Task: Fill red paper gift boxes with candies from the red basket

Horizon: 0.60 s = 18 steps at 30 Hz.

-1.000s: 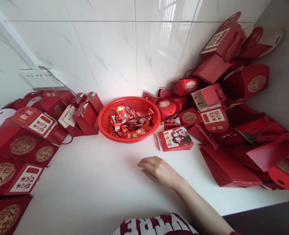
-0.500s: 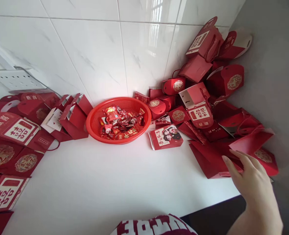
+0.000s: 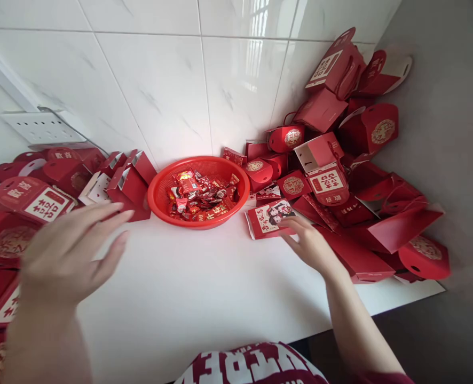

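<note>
My right hand [image 3: 306,242] reaches to the right end of a flat red box with a cartoon couple [image 3: 266,220], fingers apart; whether they touch it I cannot tell. Raised at the left, my left hand [image 3: 74,250] is slightly blurred, with fingers spread and nothing in it. It hangs in front of the red gift boxes on the left [image 3: 12,242]. Between the two hands, against the wall, a red plastic basket [image 3: 198,224] holds many small wrapped candies [image 3: 204,194].
A large heap of red gift boxes [image 3: 328,184] fills the right corner beside the grey side wall [image 3: 452,149]. Narrow open red boxes [image 3: 130,186] stand left of the basket. A power strip [image 3: 44,128] with a cable is on the tiled wall. The white counter [image 3: 196,288] ends near my body.
My right hand has moved left from the boxes in the right corner to the flat box. My left hand has come into view at the left. The view has shifted slightly.
</note>
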Motion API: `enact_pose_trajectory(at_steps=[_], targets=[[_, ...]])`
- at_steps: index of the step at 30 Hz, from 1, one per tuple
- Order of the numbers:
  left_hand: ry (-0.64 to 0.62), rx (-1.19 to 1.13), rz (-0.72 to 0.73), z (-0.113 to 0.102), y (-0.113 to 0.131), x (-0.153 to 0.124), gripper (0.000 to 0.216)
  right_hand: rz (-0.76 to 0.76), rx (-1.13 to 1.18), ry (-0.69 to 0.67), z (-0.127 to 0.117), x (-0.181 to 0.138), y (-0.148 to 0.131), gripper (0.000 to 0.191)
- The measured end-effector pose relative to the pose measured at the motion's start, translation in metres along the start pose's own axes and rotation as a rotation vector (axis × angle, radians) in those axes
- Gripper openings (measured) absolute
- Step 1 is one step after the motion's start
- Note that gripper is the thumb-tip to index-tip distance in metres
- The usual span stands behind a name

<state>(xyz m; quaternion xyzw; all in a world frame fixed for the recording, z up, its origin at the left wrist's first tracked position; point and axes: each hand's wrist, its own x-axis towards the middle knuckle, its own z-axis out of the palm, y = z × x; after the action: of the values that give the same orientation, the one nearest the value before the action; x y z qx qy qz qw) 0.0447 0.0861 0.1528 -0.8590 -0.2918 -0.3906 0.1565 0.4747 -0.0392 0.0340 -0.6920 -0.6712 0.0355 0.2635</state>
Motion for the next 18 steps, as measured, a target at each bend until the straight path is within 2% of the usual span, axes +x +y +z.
enact_pose_trajectory(at_steps=[1,3,6,9,11,13,16,18], targets=[[-0.01,0.058,0.163,0.01,0.008,0.01,0.05,-0.007,-0.025,-0.105,0.008,0.014,-0.015,0.028],[0.013,0.037,0.312,0.024,0.031,0.028,0.046,0.084,-0.169,-0.302,0.027,0.037,-0.042,0.025],[0.044,-0.123,0.277,0.037,0.067,0.046,0.037,0.22,-0.293,-0.324,0.061,0.058,-0.068,0.035],[-0.053,-0.218,0.252,0.045,0.088,0.05,0.027,0.307,-0.345,-0.335,0.079,0.07,-0.073,0.029],[-0.173,-0.261,0.23,0.049,0.094,0.049,0.02,0.333,-0.347,-0.344,0.075,0.075,-0.072,0.024],[-0.305,-0.303,0.124,0.051,0.097,0.046,0.02,0.336,-0.34,-0.329,0.057,0.076,-0.074,0.022],[-0.471,-0.385,-0.138,0.055,0.107,0.042,0.046,0.313,-0.29,-0.248,0.019,0.074,-0.089,0.026],[-0.576,-0.478,-0.249,0.061,0.115,0.04,0.069,0.277,-0.165,-0.167,-0.003,0.071,-0.104,0.03]])
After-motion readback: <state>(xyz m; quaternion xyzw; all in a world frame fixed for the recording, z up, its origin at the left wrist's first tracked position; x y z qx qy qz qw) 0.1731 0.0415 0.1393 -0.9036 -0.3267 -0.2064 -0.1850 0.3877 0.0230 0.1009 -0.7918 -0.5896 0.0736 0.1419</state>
